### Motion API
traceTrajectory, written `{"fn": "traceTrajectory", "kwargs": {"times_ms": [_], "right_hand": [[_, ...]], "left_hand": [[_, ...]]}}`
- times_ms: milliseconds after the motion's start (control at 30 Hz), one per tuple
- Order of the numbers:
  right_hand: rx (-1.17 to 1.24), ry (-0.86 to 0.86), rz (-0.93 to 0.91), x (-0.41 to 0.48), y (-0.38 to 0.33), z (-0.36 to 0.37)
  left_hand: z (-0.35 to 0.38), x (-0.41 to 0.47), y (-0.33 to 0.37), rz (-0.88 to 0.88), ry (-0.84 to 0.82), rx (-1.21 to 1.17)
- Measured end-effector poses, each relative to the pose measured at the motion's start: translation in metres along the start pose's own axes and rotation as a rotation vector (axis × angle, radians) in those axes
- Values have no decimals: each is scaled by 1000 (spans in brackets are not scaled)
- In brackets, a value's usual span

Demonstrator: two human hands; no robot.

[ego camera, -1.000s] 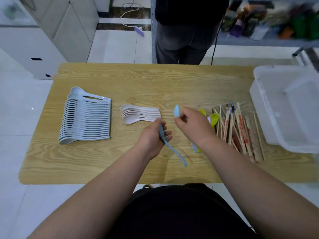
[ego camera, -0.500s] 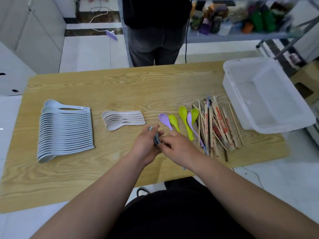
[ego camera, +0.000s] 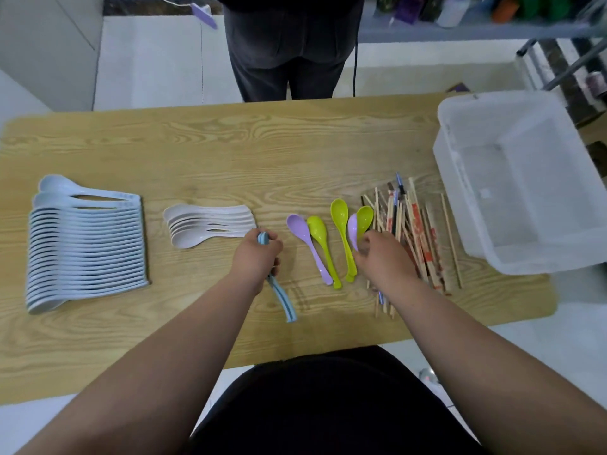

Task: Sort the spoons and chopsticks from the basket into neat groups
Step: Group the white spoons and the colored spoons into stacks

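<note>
My left hand [ego camera: 258, 257] is closed around stacked blue spoons [ego camera: 281, 298], handles pointing toward me. My right hand [ego camera: 381, 259] reaches over the loose coloured spoons, its fingers at a purple spoon [ego camera: 352, 229] next to a green one [ego camera: 365, 218]. I cannot tell whether it grips the purple spoon. Another purple spoon [ego camera: 305, 239] and two green spoons [ego camera: 323, 244] [ego camera: 341, 224] lie between my hands. A long row of pale blue spoons [ego camera: 87, 244] lies at the left, a small stack of pinkish-white spoons [ego camera: 205, 224] beside it. Chopsticks [ego camera: 417, 238] lie piled to the right.
An empty translucent plastic basket [ego camera: 460, 178] stands at the table's right end. A person in dark trousers [ego camera: 289, 47] stands behind the far edge of the wooden table [ego camera: 230, 149]. A shelf with bottles is at the back right.
My hands met at the middle, where the right passed its blue spoon to the left. They have since parted, and my right hand has moved right to the coloured spoons.
</note>
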State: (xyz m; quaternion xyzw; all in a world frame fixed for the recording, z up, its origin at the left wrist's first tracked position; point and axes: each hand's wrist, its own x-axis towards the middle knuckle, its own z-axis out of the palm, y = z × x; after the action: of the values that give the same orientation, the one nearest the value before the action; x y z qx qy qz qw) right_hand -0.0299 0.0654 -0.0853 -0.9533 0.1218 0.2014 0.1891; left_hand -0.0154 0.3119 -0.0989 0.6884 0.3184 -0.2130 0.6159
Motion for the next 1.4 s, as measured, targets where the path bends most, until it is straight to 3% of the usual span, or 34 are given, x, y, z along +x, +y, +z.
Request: {"fn": "traceTrajectory", "kwargs": {"times_ms": [233, 533, 733, 867, 1033, 1233, 1400], "right_hand": [[-172, -51, -73, 30, 7, 4], [48, -39, -126, 29, 3, 0], [292, -67, -303, 9, -29, -13], [266, -143, -450, -14, -58, -11], [473, -192, -346, -47, -85, 4], [755, -181, -224, -79, -106, 8], [707, -216, -274, -106, -119, 7]], "left_hand": [[37, 47, 14, 150, 131, 329], [51, 60, 13, 203, 142, 484], [34, 24, 23, 133, 67, 270], [16, -3, 28, 124, 37, 53], [-11, -29, 32, 146, 78, -102], [-42, -57, 22, 70, -138, -539], [-63, -85, 5, 115, -178, -517]]}}
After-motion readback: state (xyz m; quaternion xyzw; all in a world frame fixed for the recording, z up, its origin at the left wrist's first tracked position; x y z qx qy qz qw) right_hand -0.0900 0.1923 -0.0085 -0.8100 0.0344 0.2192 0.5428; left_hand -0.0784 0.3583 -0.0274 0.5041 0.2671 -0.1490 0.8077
